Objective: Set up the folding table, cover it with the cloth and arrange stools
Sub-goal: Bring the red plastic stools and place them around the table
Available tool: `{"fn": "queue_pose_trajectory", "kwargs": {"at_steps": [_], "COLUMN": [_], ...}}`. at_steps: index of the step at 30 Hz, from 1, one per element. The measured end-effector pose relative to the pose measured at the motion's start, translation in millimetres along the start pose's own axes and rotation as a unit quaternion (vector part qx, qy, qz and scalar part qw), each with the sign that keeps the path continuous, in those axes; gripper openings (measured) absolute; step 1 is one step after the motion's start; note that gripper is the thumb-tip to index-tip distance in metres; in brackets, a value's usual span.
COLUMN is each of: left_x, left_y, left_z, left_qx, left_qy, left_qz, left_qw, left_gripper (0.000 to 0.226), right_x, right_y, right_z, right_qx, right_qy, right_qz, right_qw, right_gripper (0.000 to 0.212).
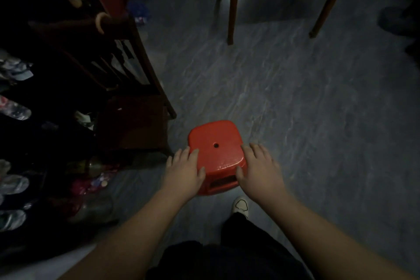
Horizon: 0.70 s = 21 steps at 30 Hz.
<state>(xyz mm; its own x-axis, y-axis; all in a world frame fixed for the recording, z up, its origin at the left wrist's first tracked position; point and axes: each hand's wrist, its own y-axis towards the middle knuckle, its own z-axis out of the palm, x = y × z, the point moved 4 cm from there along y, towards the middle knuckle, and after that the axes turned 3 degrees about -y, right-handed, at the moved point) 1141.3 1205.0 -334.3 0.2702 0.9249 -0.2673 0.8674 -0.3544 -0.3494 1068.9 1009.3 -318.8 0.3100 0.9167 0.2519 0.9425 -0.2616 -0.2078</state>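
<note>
Red stool (216, 143) sits between my palms-down hands | left hand (185, 167) clamps its left edge | right hand (259, 166) clamps its right edge

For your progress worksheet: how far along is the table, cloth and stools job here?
Done: wooden legs, likely the table's, stand on the floor; top and cloth are out of view. In hand: left hand and right hand hold the red plastic stool by its sides. Left: setting it by the table.
</note>
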Motion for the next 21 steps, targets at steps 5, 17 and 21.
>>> {"fn": "queue_pose_trajectory", "kwargs": {"at_steps": [5,17,21], "left_x": [7,102,140], "left_y": [77,231,252], "left_z": [33,240,297], "left_qx": [0.011,-0.01,0.004], "left_qy": [-0.017,-0.353,-0.403], "left_qz": [-0.079,-0.267,-0.299], "left_qw": [0.997,0.897,0.865], "left_gripper": [0.063,0.074,0.094], "right_x": [-42,-107,-139], "right_y": [99,252,278], "right_z": [36,259,347], "right_qx": [0.063,0.16,0.165], "right_qy": [-0.028,0.131,0.256], "right_qz": [-0.016,0.08,0.169], "right_qw": [0.998,0.975,0.937], "right_gripper": [0.062,0.071,0.09]}}
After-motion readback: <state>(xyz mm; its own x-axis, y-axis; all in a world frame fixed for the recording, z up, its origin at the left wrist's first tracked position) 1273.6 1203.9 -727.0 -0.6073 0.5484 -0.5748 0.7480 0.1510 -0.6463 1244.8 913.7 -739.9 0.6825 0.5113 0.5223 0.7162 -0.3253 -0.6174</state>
